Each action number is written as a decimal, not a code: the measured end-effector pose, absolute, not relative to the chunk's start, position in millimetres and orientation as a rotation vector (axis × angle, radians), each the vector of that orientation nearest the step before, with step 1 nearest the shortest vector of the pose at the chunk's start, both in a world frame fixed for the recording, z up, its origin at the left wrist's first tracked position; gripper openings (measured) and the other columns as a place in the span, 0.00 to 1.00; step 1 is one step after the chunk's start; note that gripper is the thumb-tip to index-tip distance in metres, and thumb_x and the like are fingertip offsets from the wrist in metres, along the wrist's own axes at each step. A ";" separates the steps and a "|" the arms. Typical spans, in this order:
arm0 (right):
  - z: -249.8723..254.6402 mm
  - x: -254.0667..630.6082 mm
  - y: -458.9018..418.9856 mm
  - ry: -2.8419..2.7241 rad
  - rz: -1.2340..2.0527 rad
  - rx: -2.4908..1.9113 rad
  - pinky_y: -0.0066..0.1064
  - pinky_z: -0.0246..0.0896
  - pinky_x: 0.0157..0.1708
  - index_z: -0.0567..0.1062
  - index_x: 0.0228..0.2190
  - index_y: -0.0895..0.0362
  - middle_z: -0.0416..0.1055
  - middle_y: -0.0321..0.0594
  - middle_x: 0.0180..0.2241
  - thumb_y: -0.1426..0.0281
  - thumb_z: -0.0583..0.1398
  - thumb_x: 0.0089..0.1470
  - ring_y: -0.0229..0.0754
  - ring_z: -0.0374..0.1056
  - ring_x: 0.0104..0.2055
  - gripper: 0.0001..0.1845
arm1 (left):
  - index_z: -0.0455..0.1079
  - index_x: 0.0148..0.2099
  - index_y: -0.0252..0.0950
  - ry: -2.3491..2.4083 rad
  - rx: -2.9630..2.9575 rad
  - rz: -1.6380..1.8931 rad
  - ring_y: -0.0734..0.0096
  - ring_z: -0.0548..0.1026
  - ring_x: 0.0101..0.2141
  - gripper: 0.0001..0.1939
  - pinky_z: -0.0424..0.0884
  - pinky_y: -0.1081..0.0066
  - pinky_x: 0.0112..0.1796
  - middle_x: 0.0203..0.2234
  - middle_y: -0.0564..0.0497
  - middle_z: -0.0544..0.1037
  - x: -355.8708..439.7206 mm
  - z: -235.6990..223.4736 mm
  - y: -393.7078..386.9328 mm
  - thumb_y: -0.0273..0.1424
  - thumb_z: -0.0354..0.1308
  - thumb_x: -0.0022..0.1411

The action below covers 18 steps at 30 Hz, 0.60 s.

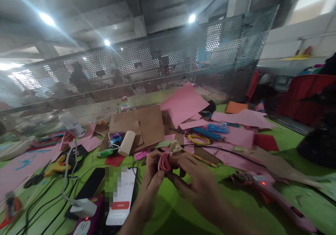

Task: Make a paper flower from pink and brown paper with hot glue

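Observation:
Both my hands meet low in the middle of the view over a green table [168, 207]. My left hand [153, 173] pinches a small rolled pink paper piece [164, 162] with fingers closed on it. My right hand [195, 179] is closed on the same pink piece from the right, and a thin stick [202, 161] with a crumpled beige paper flower [175, 146] at its end runs out from above it. A pink glue gun [265, 187] with a red light lies to the right of my right hand.
A phone [121, 196] showing a timer lies at lower left beside a second dark phone [90, 187], a charger [82, 207] and cables. Pink sheets [183, 104], brown card [147, 123], a paper tube [127, 142], yellow-handled scissors [198, 140] and a perforated metal screen [157, 70] lie beyond.

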State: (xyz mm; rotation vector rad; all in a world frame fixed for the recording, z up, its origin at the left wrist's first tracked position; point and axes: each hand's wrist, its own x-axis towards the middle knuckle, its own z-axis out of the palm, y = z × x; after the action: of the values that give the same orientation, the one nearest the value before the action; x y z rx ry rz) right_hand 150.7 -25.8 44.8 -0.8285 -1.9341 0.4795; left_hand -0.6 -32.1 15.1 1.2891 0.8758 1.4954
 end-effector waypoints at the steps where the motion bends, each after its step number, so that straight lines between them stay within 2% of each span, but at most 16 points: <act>1: 44.4 150.8 -25.9 -1.933 0.482 -0.838 0.32 0.66 0.32 0.74 0.38 0.54 0.74 0.42 0.37 0.73 0.61 0.56 0.44 0.69 0.36 0.07 | 0.66 0.47 0.43 0.867 1.289 1.491 0.63 0.68 0.40 0.19 0.66 0.69 0.40 0.39 0.51 0.72 -0.8 15.1 -31.8 0.46 0.59 0.58; 5: 42.2 149.9 -26.3 -1.923 0.479 -0.853 0.31 0.65 0.31 0.74 0.40 0.54 0.74 0.42 0.37 0.73 0.62 0.54 0.43 0.69 0.36 0.10 | 0.66 0.47 0.43 0.816 1.308 1.463 0.64 0.68 0.37 0.16 0.66 0.69 0.39 0.38 0.52 0.71 -1.4 13.4 -30.2 0.44 0.57 0.60; 10: 43.0 149.1 -25.3 -1.913 0.481 -0.888 0.34 0.65 0.34 0.73 0.40 0.54 0.73 0.41 0.37 0.71 0.63 0.55 0.43 0.68 0.36 0.09 | 0.66 0.48 0.42 0.788 1.308 1.473 0.62 0.69 0.42 0.16 0.66 0.67 0.43 0.41 0.51 0.71 -0.4 9.3 -29.4 0.43 0.57 0.61; 18: 44.9 158.2 -23.0 -2.078 0.404 -0.863 0.37 0.64 0.39 0.73 0.41 0.53 0.72 0.43 0.40 0.75 0.60 0.57 0.47 0.68 0.42 0.10 | 0.65 0.48 0.42 0.770 1.308 1.416 0.62 0.69 0.41 0.15 0.66 0.67 0.42 0.40 0.50 0.72 -1.0 3.5 -27.5 0.42 0.56 0.62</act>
State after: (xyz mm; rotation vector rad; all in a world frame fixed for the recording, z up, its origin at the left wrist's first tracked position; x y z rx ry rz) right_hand 158.2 -23.0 44.9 -0.8632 -2.0783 0.4044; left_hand -1.0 -27.5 3.5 1.3081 0.7705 1.4158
